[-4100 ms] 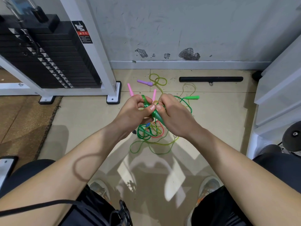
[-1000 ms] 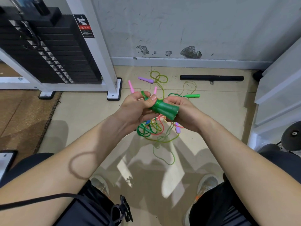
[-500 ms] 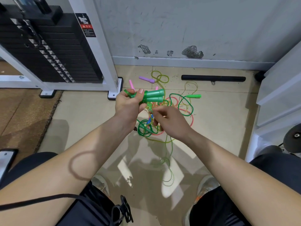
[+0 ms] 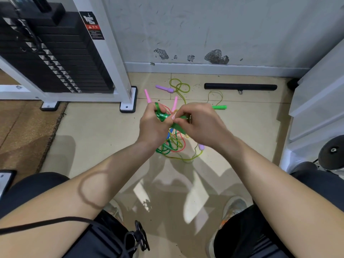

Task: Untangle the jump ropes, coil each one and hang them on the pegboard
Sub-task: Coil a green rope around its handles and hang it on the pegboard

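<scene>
Right hand (image 4: pixel 201 123) risen to join left hand (image 4: pixel 151 126); both grip dark green handles (image 4: pixel 161 116) above tangle (image 4: pixel 173 147).

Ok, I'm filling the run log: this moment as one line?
phase: untangling | left hand: grips green handles | right hand: grips green handles | tangle: on floor | pegboard: unseen
</scene>
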A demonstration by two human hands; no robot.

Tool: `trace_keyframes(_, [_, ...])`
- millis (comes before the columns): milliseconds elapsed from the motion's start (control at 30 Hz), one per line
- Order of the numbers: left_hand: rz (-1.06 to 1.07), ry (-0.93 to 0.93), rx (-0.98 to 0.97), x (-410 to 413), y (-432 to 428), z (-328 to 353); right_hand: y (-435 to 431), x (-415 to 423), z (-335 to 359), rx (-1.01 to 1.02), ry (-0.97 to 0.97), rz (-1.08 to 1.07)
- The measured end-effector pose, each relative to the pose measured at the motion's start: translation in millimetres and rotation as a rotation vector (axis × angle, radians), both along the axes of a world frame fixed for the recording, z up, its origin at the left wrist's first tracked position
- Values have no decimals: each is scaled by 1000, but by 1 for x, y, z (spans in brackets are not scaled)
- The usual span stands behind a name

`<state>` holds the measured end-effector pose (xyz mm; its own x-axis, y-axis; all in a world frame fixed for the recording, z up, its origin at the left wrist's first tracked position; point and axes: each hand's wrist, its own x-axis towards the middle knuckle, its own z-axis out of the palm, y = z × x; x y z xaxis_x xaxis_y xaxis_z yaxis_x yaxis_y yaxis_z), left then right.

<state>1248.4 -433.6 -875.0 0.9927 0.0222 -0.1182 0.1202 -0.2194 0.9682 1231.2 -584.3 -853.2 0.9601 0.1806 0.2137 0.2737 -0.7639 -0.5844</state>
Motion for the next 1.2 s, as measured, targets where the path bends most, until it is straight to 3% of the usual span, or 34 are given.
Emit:
trace_keyframes(167, [-77,140,-134,5,3,8,-31,15,3,234,240,-17])
trace_keyframes(267, [-155,235,-276,6,4,20,-40,17,0,542,424,44])
trace_keyframes(400, [-189,361,-562,10,9,33,-34,17,-4,919,562,-27])
trace_keyframes(533, [-134,360,-661,14,14,36,-9,8,-20,1037,639,-102])
trace_keyframes(633, [-41,301,-657,16,18,32,15,-4,-30,942,609,-188])
trace_keyframes(733, [41,178,-467,19,20,27,26,-10,-29,548,420,-251])
trace_keyframes(833, [100,75,-332,19,20,26,32,-15,-18,266,281,-149])
trace_keyframes(1100, [45,3,-125,15,16,22,18,-9,3,-66,-5,-131])
trace_keyframes(1200, [-24,3,-69,12,13,20,1,1,11,2,-17,-127])
